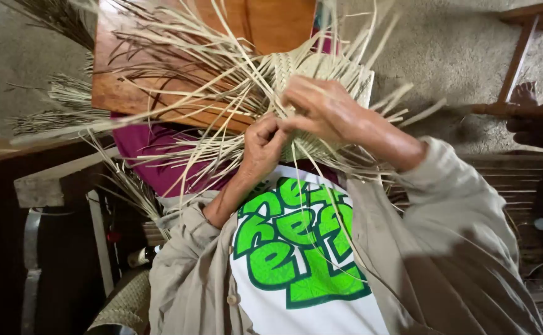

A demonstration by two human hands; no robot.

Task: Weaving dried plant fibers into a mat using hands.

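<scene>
The woven panel (321,80) of pale palm strips sits in the upper centre of the frame, held up in front of the person's chest. Its finished plaited section is roughly rectangular, with the visible edge running from upper centre toward the upper right.

Loose strips (178,80) project from the panel. Most fan out toward the upper left and left of the frame, so the long axis of the unwoven strands runs from centre to upper left. A shorter group points toward the right edge.

The left hand (262,146), at frame centre, is closed in a narrow pinch around several strips just below the panel. The right hand (318,108), immediately to its upper right, lies curled over the panel face with fingers bent onto the weave. The two hands touch.

Behind the strips, a brown wooden board (160,93) occupies the upper left. A bundle of unused strips (60,105) lies at the far left. A wooden frame (519,62) stands at the upper right.
</scene>
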